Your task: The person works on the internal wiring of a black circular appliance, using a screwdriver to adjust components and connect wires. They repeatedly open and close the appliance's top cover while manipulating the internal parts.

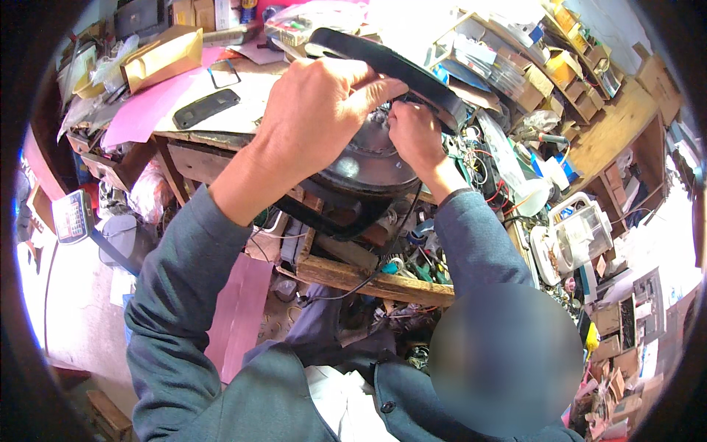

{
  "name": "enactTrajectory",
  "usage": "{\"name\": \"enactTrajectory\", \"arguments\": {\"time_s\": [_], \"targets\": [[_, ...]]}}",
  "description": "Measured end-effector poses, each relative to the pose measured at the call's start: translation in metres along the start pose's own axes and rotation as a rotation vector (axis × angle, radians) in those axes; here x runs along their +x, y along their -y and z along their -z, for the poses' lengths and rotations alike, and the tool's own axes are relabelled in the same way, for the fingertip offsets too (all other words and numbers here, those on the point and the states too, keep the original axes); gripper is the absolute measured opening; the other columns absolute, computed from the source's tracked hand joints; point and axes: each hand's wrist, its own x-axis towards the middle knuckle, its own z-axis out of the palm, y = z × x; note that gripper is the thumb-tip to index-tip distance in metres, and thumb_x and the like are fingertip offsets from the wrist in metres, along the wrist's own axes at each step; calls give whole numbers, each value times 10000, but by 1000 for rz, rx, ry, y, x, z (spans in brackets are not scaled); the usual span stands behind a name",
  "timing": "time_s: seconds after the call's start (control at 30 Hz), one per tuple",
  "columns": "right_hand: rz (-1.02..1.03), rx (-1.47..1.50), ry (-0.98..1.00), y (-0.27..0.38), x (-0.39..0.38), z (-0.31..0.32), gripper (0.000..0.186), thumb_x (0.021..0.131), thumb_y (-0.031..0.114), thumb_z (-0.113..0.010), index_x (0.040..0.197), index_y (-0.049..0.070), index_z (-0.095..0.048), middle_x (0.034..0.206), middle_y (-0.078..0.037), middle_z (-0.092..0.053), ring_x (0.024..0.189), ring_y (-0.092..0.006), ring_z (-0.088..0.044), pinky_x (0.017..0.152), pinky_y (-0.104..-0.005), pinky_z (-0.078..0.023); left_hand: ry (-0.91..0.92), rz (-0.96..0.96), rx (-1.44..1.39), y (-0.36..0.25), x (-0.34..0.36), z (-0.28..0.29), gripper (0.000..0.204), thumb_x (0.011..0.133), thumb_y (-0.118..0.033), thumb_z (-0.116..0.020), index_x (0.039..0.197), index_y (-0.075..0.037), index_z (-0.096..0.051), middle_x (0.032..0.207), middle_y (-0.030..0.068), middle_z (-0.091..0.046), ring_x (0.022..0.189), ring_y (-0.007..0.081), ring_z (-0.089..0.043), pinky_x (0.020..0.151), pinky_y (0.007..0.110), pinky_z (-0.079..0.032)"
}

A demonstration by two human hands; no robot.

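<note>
Dark round appliance (368, 173), black lid (394, 62) raised; located between the forearms, beyond an open wooden drawer (368, 283).
Lid tilted, long axis running upper left to lower right; left hand (317, 92) at its near side, right hand (418, 136) below, fingers curled (what either pinches, cannot tell). Keypad device (73, 216), far left: printed keys, too small to read.

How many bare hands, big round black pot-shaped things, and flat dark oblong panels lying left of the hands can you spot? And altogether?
Bare hands, left hand and right hand: 2
Glossy round black pot-shaped thing: 1
Flat dark oblong panel: 1
Total: 4
</note>
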Motion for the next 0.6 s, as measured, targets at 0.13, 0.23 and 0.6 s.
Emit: {"name": "enactTrajectory", "arguments": {"time_s": [0.13, 0.23, 0.6], "targets": [[-62, -8, 18, 5, 0, 4, 65, 852, 133, -678, 833, 82, -714, 840, -162, -729, 827, -385, -717, 730, -493, -563, 4, -29, -12, 0, 1, 1, 262, 974, -288, -696, 1092, -74, -789, 673, 153, -616, 557, 169, -499, 541, 359, -418], [-133, -17, -11, 9, 1, 4, 71, 837, 156, -693, 811, 103, -731, 825, -161, -735, 808, -385, -722, 728, -486, -569, 4, -23, -9, -1, 1, 1, 265, 975, -287, -695, 1099, -73, -788, 677, 154, -618, 555, 168, -494, 540, 359, -417], [-276, 28, -13, 12, 12, -11, 122, 811, 215, -706, 829, 106, -759, 875, -171, -748, 858, -375, -730, 791, -467, -575, -15, -34, -19, 4, 0, -2, 258, 971, -289, -703, 1102, -83, -790, 663, 155, -600, 558, 160, -463, 543, 353, -413]]}}
